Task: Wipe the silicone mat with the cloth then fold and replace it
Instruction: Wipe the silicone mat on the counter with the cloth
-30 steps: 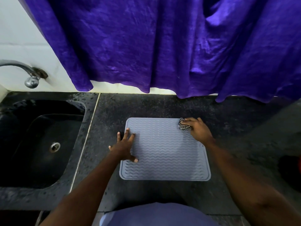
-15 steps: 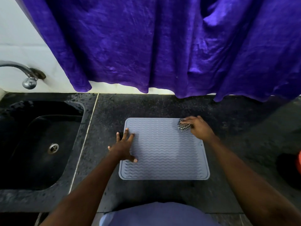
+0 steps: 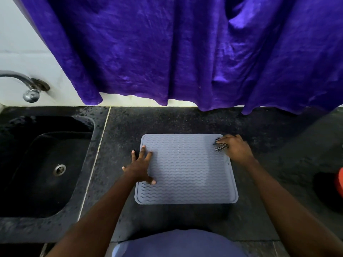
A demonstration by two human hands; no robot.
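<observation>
**Cloth at the mat's far right corner, other hand pinning the left edge**

My left hand [image 3: 140, 166] lies flat and released, fingers spread, on the left side of the silicone mat [image 3: 187, 169]; the palm sits on the mat's left edge, the outer fingers reach past it onto the countertop [image 3: 185, 119], and the thumb points toward the near side of the mat. It grips nothing, only presses down.

My right hand [image 3: 234, 147] is curled around a small bunched cloth [image 3: 219, 145], dark and white checked, and holds it against the mat's far right corner. Most of the cloth is hidden under my fingers; only a crumpled part shows on the left side of the hand.

The mat is grey, rectangular with rounded corners, covered in wavy ridges, and lies flat and unfolded on the dark speckled countertop directly in front of me.

Left of the counter, past a pale seam, is a black sink [image 3: 46, 164] with a metal drain [image 3: 59, 169], and a metal tap [image 3: 27, 86] stands out from the white wall above it. A purple curtain [image 3: 185, 52] hangs across the far side. At the right edge a red object [image 3: 340, 180] is cut off.
</observation>
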